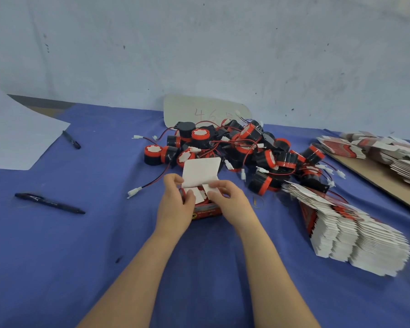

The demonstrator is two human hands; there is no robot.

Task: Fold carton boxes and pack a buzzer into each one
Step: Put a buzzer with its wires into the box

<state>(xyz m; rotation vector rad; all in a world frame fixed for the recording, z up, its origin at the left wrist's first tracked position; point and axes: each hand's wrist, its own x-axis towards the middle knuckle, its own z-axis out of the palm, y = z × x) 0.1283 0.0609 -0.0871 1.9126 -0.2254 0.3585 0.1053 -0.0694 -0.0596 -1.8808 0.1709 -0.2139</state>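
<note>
A small red carton box [207, 209] stands on the blue cloth at the centre, its white lid flap [201, 172] raised. A buzzer with a red rim shows inside it, mostly hidden by the flaps and my hands. My left hand [175, 202] grips the box's left side, fingers curled at the lid's left edge. My right hand [230, 200] pinches a white side flap [210, 188] over the opening. Behind lies a pile of black and red buzzers [242, 147] with red and black wires.
A fanned stack of flat cartons [348, 235] lies at the right, more of them [388, 150] on a brown board behind. Two black pens [50, 203] [71, 139] and a white sheet [14, 136] lie at the left. A pale plate [199, 110] leans on the wall.
</note>
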